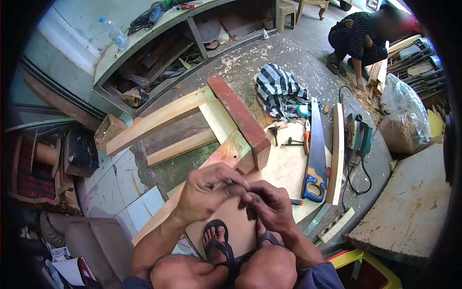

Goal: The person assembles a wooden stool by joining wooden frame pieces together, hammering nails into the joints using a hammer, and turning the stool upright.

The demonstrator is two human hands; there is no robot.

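At the centre of the frame, the wearer's right hand (208, 190) and left hand (270, 206) come together with curled fingers, their fingertips meeting; whether they pinch something small between them cannot be told. Just beyond them, left of centre, lies the open frame of pale, squared wooden bars (161, 118), with a thick reddish-brown wooden beam (238, 113) across its end.

Right of centre, a handsaw with a grey blade and a blue-and-tan handle (316, 154) lies with its blade pointing toward the top of the frame. Beside it, on the right, is a long, slightly curved pale wooden strip (337, 149). Orange-handled pliers (306, 137) lie to the saw's left, near a teal tape measure (302, 110). Above these sits a crumpled black-and-white checked cloth (279, 89). Farther right is a green corded power tool (358, 136). In the upper right, another person (361, 41) crouches, one hand reaching down to the shavings-strewn floor (231, 67).
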